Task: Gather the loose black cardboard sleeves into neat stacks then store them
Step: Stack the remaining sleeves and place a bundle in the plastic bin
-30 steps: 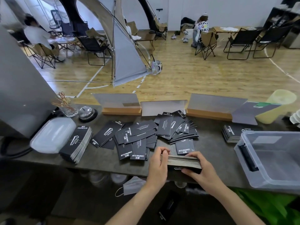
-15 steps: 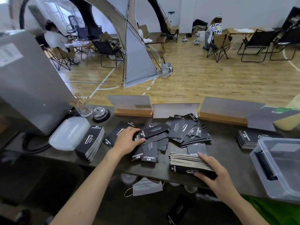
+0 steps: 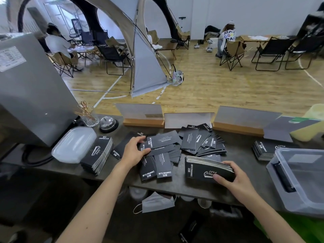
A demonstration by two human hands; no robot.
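Loose black cardboard sleeves with white print lie scattered over the middle of the dark counter. My left hand rests on the left part of this pile, fingers curled over a few sleeves. My right hand grips a thick gathered stack of sleeves tilted up on the counter near the front edge. A finished stack leans at the left, and another stack lies at the right.
A clear plastic storage bin stands at the right edge, its lid lying at the left. A glass, a service bell and card stands line the back. A grey machine fills the left. A face mask sits below.
My left hand left the gathered stack and reached left onto the loose pile. My right hand stayed on the stack and tipped it up. The camera turned slightly left.
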